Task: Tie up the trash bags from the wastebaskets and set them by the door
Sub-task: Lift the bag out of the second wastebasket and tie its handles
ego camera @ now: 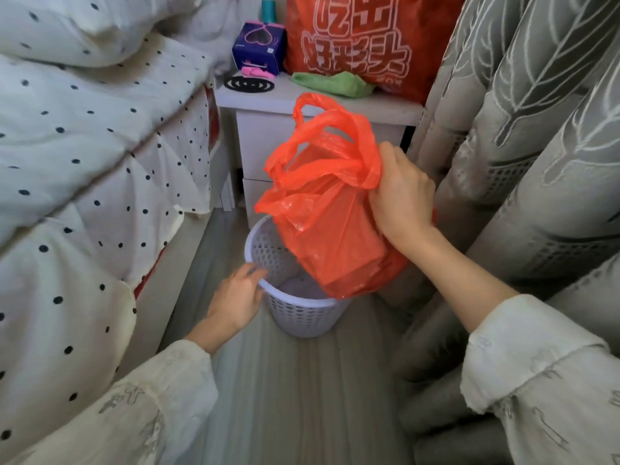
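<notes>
I hold the orange trash bag (322,223) up over the lavender wastebasket (295,310), its bottom just at the rim, my right hand (401,193) pinching its gathered neck below the loose handles so the load hangs clear. My left hand (236,302) rests relaxed and spread on the basket's near rim, I judge to steady it. The nightstand (268,105) stands behind, the bed (84,146) on my left.

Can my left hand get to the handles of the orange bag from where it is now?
Probably yes. The left hand rests open at the wastebasket rim, and nothing lies between it and the bag's handles above. The right hand grips the orange bag at its far side.
</notes>
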